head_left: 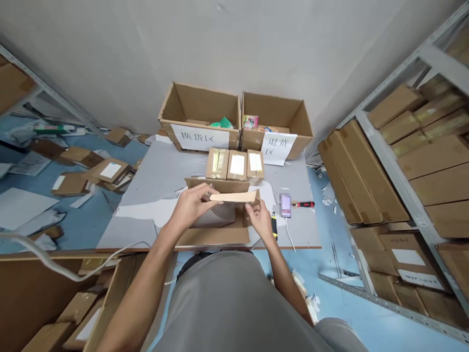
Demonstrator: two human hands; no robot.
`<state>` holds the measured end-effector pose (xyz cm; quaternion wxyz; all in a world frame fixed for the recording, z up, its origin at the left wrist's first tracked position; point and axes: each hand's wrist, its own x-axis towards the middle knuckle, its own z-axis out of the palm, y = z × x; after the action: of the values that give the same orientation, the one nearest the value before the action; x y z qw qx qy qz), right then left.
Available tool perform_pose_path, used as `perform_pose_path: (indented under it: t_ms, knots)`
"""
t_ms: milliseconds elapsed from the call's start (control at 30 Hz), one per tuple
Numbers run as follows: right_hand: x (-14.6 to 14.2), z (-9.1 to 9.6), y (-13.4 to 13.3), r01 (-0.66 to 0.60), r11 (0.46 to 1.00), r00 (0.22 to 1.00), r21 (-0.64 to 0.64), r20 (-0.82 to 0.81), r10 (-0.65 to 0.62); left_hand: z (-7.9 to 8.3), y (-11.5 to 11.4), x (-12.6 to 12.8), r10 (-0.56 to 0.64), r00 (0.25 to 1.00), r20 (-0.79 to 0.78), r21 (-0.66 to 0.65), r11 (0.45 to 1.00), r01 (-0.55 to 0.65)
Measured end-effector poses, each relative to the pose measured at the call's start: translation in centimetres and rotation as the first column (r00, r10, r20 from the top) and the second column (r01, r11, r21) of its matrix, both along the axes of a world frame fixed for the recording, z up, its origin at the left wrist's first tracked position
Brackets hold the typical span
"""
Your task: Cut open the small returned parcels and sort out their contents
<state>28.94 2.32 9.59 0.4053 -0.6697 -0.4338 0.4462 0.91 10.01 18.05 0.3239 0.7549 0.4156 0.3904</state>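
Pinched in my left hand (pixel 198 201) is the left end of a thin, light-tan flat piece (pixel 233 197), seen nearly edge-on; what it is I cannot make out. My right hand (pixel 260 219) closes its thumb and fingers at the piece's right end, close against a side flap of the open cardboard box. This box (pixel 214 237) lies under both hands at the table's near edge, its flaps spread. Whitish material (pixel 220 215) shows inside it. Behind the box, three small taped cartons (pixel 237 166) with labels stand side by side.
Two large open boxes with handwritten paper signs, a left one (pixel 205 105) and a right one (pixel 274 107), stand at the table's back. Right of my hands lie a phone (pixel 285 205) on a cable, a red-and-black tool (pixel 306 204) and a yellow-and-black cutter (pixel 274 226). Loaded shelves (pixel 414 205) flank the right.
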Motion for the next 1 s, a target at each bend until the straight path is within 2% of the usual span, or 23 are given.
perform_pose_path:
  t_ms: [33,100,167,233,300,367,433,500,600,667,767,867,933,1000]
  knots:
    - [0.0,1.2,0.4,-0.026,0.999,0.989,-0.035,-0.145,0.021,0.9,-0.4,-0.2,0.005,0.999,0.049,0.039,0.999,-0.007]
    - [0.1,3.6,1.1,-0.091,0.992,0.905,-0.086,-0.423,0.046,2.4,-1.1,-0.5,-0.008,0.992,0.128,0.119,0.993,-0.007]
    - [0.1,5.9,1.8,-0.115,0.989,0.811,-0.090,-0.584,0.041,3.6,-1.9,-0.9,-0.046,0.985,0.168,0.196,0.981,0.013]
    - [-0.1,8.0,2.3,-0.066,0.997,0.775,-0.049,-0.632,0.020,4.3,-2.7,-1.4,-0.092,0.980,0.175,0.251,0.967,0.046]
    - [-0.7,9.8,2.6,0.001,1.000,0.774,0.026,-0.633,0.015,4.5,-3.4,-2.0,-0.124,0.975,0.184,0.242,0.967,0.078]
    - [-1.5,11.2,2.7,0.056,0.991,0.783,0.119,-0.621,0.030,4.3,-3.6,-2.6,-0.115,0.963,0.244,0.148,0.986,0.080]
    - [-2.5,12.1,2.5,0.096,0.976,0.797,0.197,-0.603,0.043,3.6,-3.4,-3.2,-0.042,0.924,0.380,-0.022,0.998,0.054]
    - [-3.6,12.6,2.2,0.137,0.956,0.812,0.260,-0.582,0.042,2.6,-2.6,-3.7,0.078,0.842,0.533,-0.228,0.972,0.054]
    - [-5.1,13.0,1.8,0.168,0.926,0.838,0.339,-0.544,0.047,1.6,-1.0,-3.9,0.246,0.732,0.636,-0.494,0.858,0.140]
    - [-6.1,13.0,1.7,0.142,0.918,0.868,0.370,-0.493,0.064,1.4,0.0,-3.8,0.293,0.712,0.639,-0.593,0.777,0.213]
    - [-7.5,13.0,1.6,0.067,0.927,0.918,0.369,-0.386,0.088,1.8,0.6,-3.6,0.275,0.711,0.647,-0.644,0.697,0.316]
    - [-8.8,12.5,1.8,0.033,0.933,0.948,0.358,-0.307,0.084,2.1,0.4,-3.7,0.278,0.707,0.650,-0.650,0.685,0.329]
    - [-9.4,12.0,2.2,0.041,0.931,0.967,0.363,-0.251,0.055,2.1,0.2,-3.9,0.288,0.697,0.656,-0.638,0.705,0.309]
    - [-10.1,11.7,2.5,0.079,0.913,0.993,0.399,-0.109,-0.038,1.9,0.1,-4.2,0.287,0.699,0.655,-0.613,0.743,0.269]
